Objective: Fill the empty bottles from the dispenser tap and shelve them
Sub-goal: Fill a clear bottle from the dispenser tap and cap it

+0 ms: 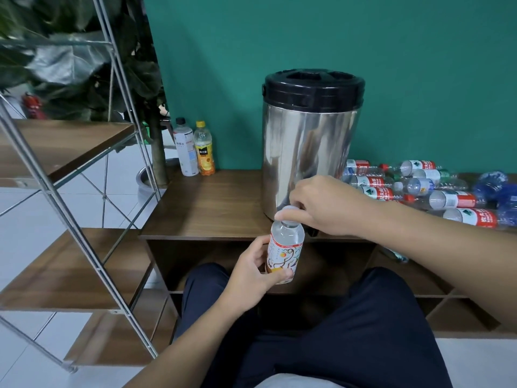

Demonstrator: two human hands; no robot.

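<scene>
Capping a bottle in front of the dispenser.

My left hand (253, 271) wraps its fingers round the labelled bottle (284, 252), held upright just off the tabletop's (212, 205) front edge, while my right hand (321, 205) pinches the white cap (288, 212) on its neck. Behind them the steel dispenser (307, 152) stands on the tabletop. Farther back, two upright bottles (194, 148) sit at the far left corner, and a heap of empty bottles (425, 189) lies toward the right end.

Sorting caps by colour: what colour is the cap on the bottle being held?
White, on the held bottle; the right hand pinches it. Head view.
</scene>
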